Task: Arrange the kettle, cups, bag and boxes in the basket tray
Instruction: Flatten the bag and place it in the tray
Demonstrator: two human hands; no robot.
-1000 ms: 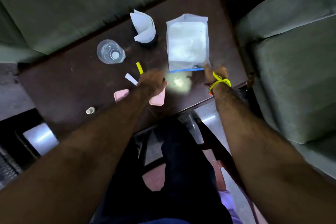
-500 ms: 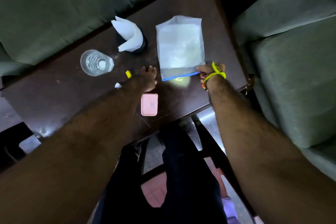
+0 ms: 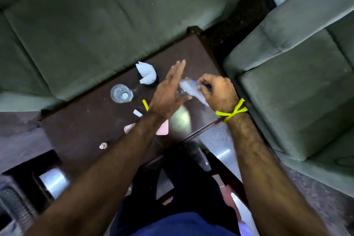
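Observation:
My right hand [image 3: 217, 90], with a yellow band at the wrist, grips the clear plastic bag with a blue strip [image 3: 191, 91] and holds it lifted and crumpled above the dark table [image 3: 80, 120]. My left hand [image 3: 170, 90] is flat and open, fingers together, pressed against the bag's left side. A clear glass cup [image 3: 121, 93] stands to the left. A dark cup holding white paper [image 3: 147, 75] stands behind it. Two pink boxes [image 3: 162, 128] lie partly hidden under my left forearm. No kettle or basket tray is in view.
A yellow stick [image 3: 145, 104], a white slip [image 3: 137, 113] and a small clear cap [image 3: 103, 146] lie on the table. Green sofas [image 3: 95, 25] flank the table at the back and right. A bright light spot [image 3: 182, 119] shines on the tabletop.
My right hand has raised the bag off the table, where it lay flat. My left hand has left the pink box and moved up against the bag.

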